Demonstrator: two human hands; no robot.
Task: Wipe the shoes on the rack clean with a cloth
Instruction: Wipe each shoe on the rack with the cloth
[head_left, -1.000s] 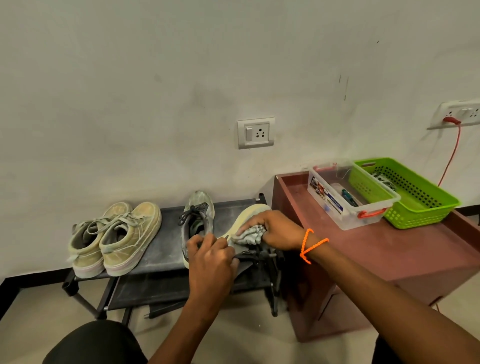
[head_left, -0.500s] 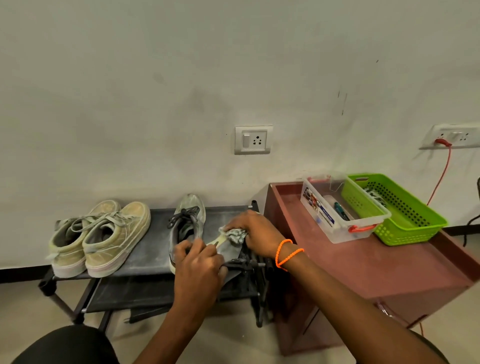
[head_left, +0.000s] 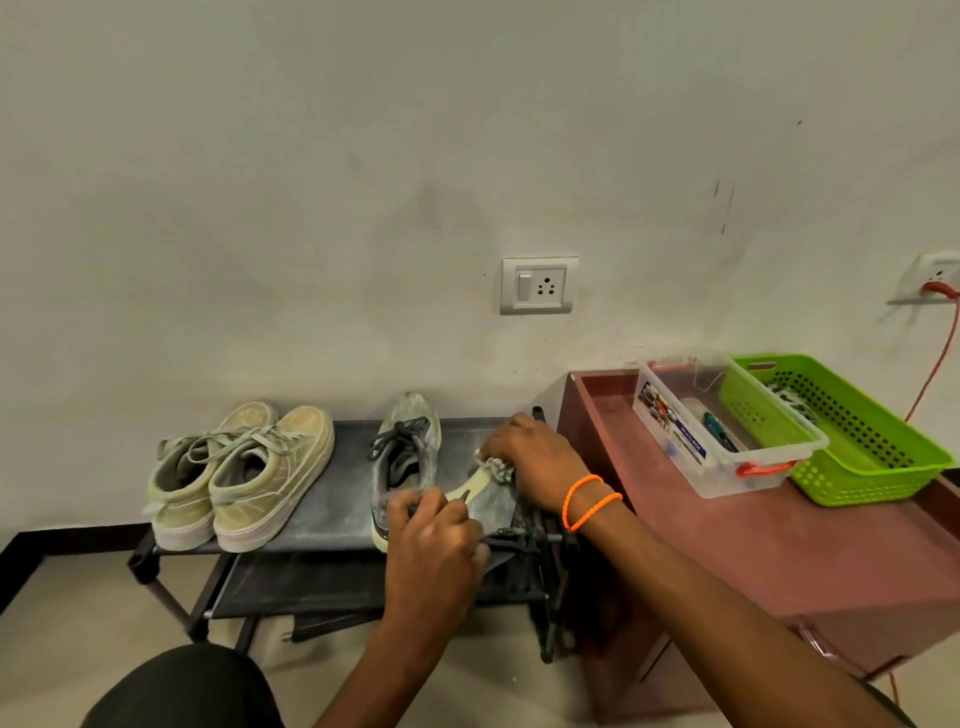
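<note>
A dark shoe rack (head_left: 337, 499) stands against the wall. A pair of dusty beige sneakers (head_left: 249, 473) sits at its left end. One grey sneaker with black laces (head_left: 405, 457) stands upright near the middle. Its mate (head_left: 485, 499) lies tipped on its side at the right end, pale sole showing. My left hand (head_left: 434, 540) grips that tipped shoe at its heel end. My right hand (head_left: 530, 462) holds a crumpled grey cloth (head_left: 496, 465) and presses it against the shoe's side near the sole. An orange bracelet circles my right wrist.
A reddish-brown cabinet (head_left: 753, 561) stands right of the rack, carrying a clear plastic box (head_left: 727, 436) and a green perforated basket (head_left: 841, 431). A wall socket (head_left: 537, 285) is above the rack. A red cable (head_left: 940, 353) hangs from another socket at far right. My dark-clad knee (head_left: 182, 691) is at bottom left.
My right hand with the cloth has slid along the tipped shoe towards its toe end. My left hand keeps its hold on the heel. The camera view has shifted.
</note>
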